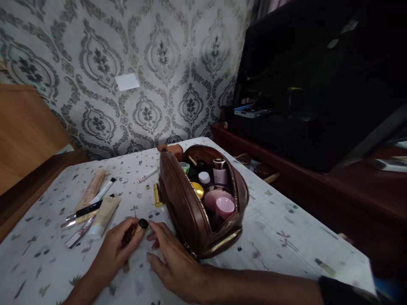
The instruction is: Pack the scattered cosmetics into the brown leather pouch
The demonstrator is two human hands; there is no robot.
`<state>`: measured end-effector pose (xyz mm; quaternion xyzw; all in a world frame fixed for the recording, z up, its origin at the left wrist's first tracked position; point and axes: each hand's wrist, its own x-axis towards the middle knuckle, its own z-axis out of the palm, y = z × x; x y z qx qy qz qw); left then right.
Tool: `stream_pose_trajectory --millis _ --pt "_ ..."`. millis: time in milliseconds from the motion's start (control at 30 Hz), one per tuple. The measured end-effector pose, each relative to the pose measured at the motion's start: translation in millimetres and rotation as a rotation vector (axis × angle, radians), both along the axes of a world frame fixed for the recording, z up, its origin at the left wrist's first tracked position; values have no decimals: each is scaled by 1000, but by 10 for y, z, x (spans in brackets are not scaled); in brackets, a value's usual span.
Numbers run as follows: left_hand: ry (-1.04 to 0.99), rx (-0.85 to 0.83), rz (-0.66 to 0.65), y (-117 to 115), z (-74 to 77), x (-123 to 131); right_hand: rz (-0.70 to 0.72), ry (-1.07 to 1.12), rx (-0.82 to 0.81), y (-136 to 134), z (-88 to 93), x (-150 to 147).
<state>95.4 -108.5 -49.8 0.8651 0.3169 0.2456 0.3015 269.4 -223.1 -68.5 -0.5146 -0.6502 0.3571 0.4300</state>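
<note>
My left hand [122, 239] is closed around a small container with a round black cap [143, 223]; its body is mostly hidden by my fingers, so I cannot tell its exact kind. Close by on the right, my right hand [176, 258] has its fingers loosely bent and apart, with nothing visible in them. Just behind it stands an unzipped brown makeup bag [179, 190]. Inside are a pink jar [225, 206], a pink bottle with a shiny cap [219, 171], a white-capped item [204, 177] and a yellow-gold round item [197, 189].
Several cosmetics lie in a group at left, including a beige tube [104, 214] and a peach tube [92, 188]. A gold tube [157, 195] and a white pen-like stick [148, 175] rest beside the bag. A dark television [311, 84] stands on the right.
</note>
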Motion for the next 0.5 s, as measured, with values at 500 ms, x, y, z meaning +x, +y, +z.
stream_pose_trajectory --millis 500 --pt "-150 -470 -23 104 -1 -100 -89 215 -194 41 59 -40"
